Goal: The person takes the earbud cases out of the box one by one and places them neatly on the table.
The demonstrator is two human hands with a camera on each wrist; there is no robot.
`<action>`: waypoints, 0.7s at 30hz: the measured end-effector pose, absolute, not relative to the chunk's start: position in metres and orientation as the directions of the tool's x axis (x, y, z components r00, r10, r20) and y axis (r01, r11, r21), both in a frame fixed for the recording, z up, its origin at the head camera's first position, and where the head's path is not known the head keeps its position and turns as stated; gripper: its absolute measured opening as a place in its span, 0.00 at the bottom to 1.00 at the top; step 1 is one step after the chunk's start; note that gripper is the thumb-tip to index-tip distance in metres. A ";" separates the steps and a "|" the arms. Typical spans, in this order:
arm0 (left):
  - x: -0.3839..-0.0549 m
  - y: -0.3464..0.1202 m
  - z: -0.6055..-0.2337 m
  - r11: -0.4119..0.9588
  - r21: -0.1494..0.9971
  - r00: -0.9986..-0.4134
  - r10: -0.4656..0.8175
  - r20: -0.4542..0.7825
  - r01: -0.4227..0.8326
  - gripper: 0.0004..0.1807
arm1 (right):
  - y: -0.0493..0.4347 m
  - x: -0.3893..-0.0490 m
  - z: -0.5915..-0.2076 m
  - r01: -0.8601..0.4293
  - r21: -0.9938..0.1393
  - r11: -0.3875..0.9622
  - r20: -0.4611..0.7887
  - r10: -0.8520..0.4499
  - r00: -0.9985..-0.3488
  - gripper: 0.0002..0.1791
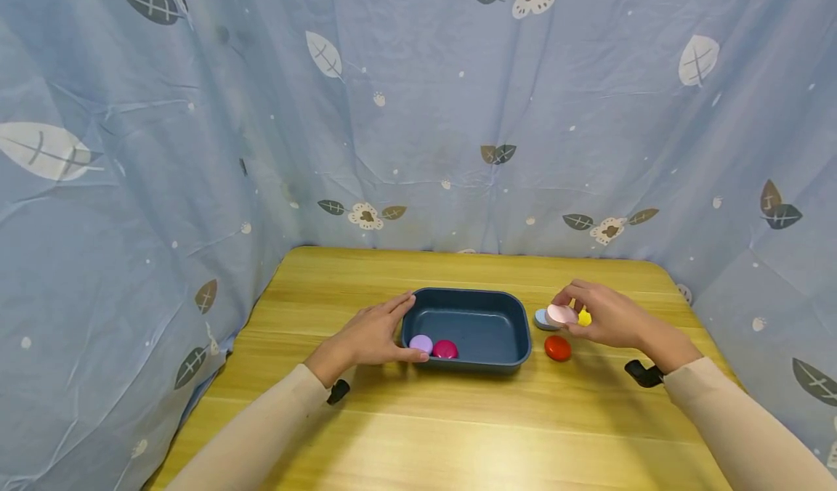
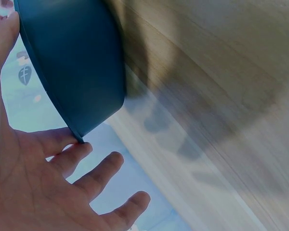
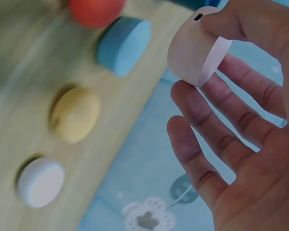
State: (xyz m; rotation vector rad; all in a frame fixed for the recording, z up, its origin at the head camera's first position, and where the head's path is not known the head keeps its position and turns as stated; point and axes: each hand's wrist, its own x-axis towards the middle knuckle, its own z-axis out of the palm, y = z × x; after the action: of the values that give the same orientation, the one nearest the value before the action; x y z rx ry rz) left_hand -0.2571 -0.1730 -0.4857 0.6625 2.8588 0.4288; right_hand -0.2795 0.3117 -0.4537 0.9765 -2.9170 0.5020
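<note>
My left hand (image 1: pixel 370 338) grips the left end of a dark blue rectangular tray (image 1: pixel 484 365), thumb at the front rim and fingertips at the back corner. Inside, a lilac round piece (image 1: pixel 421 343) and a magenta one (image 1: pixel 446 349) sit by the front wall. To the tray's right, my right hand (image 1: pixel 611 317) pinches a pale pink rounded piece (image 3: pixel 195 50) with a small dark slot. On the table around that hand lie a red piece (image 1: pixel 558 348), a light blue one (image 3: pixel 123 45) and a yellow one (image 3: pixel 76 114).
A white rounded piece (image 3: pixel 41 183), hidden in the head view, lies beyond the yellow one. The wooden table (image 1: pixel 418 433) is bordered by a patterned blue curtain (image 1: pixel 431 113) at the back and sides.
</note>
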 end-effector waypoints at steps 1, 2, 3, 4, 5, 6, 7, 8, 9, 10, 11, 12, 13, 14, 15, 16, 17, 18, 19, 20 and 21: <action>-0.257 -0.173 -0.486 0.860 0.316 -0.886 0.452 -0.105 0.401 0.71 | 0.316 -0.278 -0.455 -0.580 -0.294 0.760 0.117 -0.574 -0.811 0.20; -0.257 -0.173 -0.486 0.860 0.316 -0.886 0.452 -0.106 0.400 0.71 | 0.320 -0.278 -0.457 -0.572 -0.297 0.765 0.111 -0.567 -0.816 0.20; -0.257 -0.173 -0.486 0.860 0.317 -0.886 0.451 -0.106 0.400 0.71 | 0.324 -0.277 -0.459 -0.570 -0.300 0.765 0.108 -0.566 -0.817 0.20; -0.257 -0.173 -0.486 0.860 0.317 -0.886 0.451 -0.107 0.399 0.71 | 0.328 -0.276 -0.461 -0.561 -0.302 0.771 0.103 -0.559 -0.823 0.20; -0.257 -0.173 -0.486 0.860 0.317 -0.886 0.450 -0.107 0.399 0.71 | 0.332 -0.275 -0.462 -0.558 -0.305 0.772 0.101 -0.556 -0.825 0.19; -0.257 -0.173 -0.486 0.860 0.317 -0.887 0.450 -0.106 0.399 0.71 | 0.336 -0.275 -0.464 -0.558 -0.306 0.771 0.101 -0.557 -0.825 0.19; -0.257 -0.173 -0.486 0.860 0.316 -0.886 0.451 -0.106 0.400 0.71 | 0.339 -0.274 -0.465 -0.560 -0.307 0.769 0.102 -0.559 -0.823 0.19; -0.257 -0.173 -0.486 0.860 0.314 -0.885 0.453 -0.105 0.402 0.71 | 0.343 -0.273 -0.467 -0.562 -0.307 0.768 0.104 -0.560 -0.822 0.19; -0.257 -0.173 -0.486 0.860 0.312 -0.885 0.454 -0.105 0.404 0.71 | 0.346 -0.273 -0.468 -0.562 -0.306 0.769 0.103 -0.560 -0.822 0.19; -0.257 -0.173 -0.486 0.860 0.310 -0.884 0.455 -0.105 0.406 0.71 | 0.349 -0.272 -0.469 -0.560 -0.304 0.771 0.099 -0.559 -0.823 0.19; -0.257 -0.173 -0.486 0.860 0.309 -0.884 0.456 -0.104 0.407 0.71 | 0.352 -0.271 -0.471 -0.560 -0.302 0.771 0.096 -0.560 -0.823 0.19; -0.257 -0.173 -0.486 0.860 0.308 -0.884 0.456 -0.103 0.408 0.72 | 0.355 -0.271 -0.473 -0.562 -0.299 0.771 0.093 -0.563 -0.821 0.19; -0.257 -0.173 -0.486 0.860 0.307 -0.884 0.457 -0.103 0.409 0.72 | 0.357 -0.270 -0.474 -0.559 -0.298 0.774 0.089 -0.561 -0.823 0.19; -0.257 -0.173 -0.486 0.860 0.307 -0.884 0.456 -0.102 0.408 0.72 | 0.360 -0.269 -0.476 -0.555 -0.298 0.777 0.081 -0.559 -0.825 0.19; -0.257 -0.173 -0.486 0.860 0.306 -0.884 0.456 -0.102 0.408 0.72 | 0.362 -0.269 -0.478 -0.549 -0.299 0.780 0.076 -0.554 -0.829 0.20; -0.257 -0.173 -0.486 0.860 0.306 -0.884 0.456 -0.102 0.408 0.72 | 0.364 -0.268 -0.481 -0.549 -0.299 0.781 0.071 -0.555 -0.829 0.20; -0.257 -0.173 -0.486 0.860 0.306 -0.884 0.455 -0.102 0.408 0.72 | 0.366 -0.268 -0.483 -0.541 -0.302 0.785 0.067 -0.549 -0.833 0.20; -0.257 -0.173 -0.486 0.860 0.306 -0.884 0.456 -0.103 0.408 0.72 | 0.367 -0.267 -0.485 -0.537 -0.307 0.786 0.064 -0.546 -0.835 0.20; -0.258 -0.173 -0.486 0.861 0.305 -0.884 0.455 -0.104 0.407 0.72 | 0.368 -0.267 -0.488 -0.532 -0.311 0.788 0.061 -0.542 -0.838 0.19; -0.258 -0.173 -0.486 0.861 0.305 -0.884 0.455 -0.106 0.407 0.72 | 0.369 -0.267 -0.491 -0.530 -0.311 0.789 0.059 -0.541 -0.839 0.19; -0.257 -0.173 -0.486 0.862 0.304 -0.884 0.455 -0.107 0.407 0.72 | 0.370 -0.267 -0.493 -0.528 -0.310 0.790 0.058 -0.539 -0.840 0.19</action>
State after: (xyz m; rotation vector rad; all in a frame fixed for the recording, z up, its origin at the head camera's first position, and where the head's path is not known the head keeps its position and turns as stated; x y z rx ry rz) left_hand -0.2575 -0.1730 -0.4861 0.6676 2.8605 0.4098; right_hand -0.2670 0.3699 -0.4934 0.8959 -3.0037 0.5050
